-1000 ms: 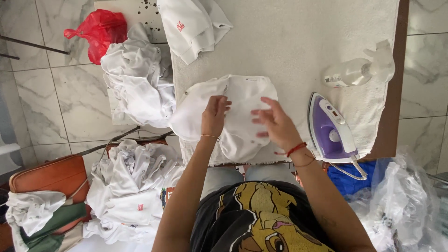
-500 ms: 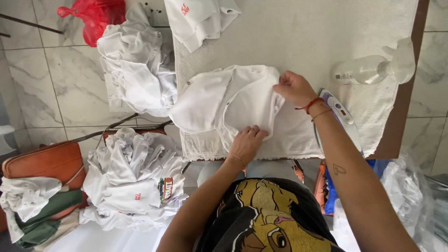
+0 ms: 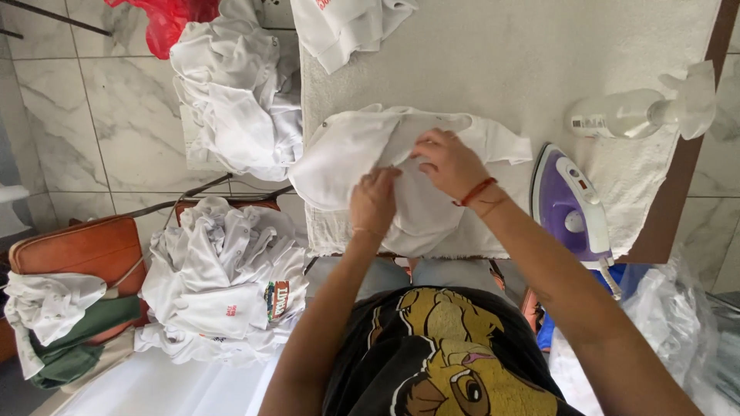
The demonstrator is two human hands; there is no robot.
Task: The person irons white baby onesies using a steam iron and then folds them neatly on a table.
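Lying under both hands (bunched): white shirt (image 3: 347, 154)

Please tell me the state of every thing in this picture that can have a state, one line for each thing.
white garment: spread on the table, partly folded, rumpled
left hand: gripping the garment's cloth
right hand: pinching the garment's cloth
purple iron: resting flat on the table, not held
spray bottle: lying on its side
red bag: crumpled on the floor
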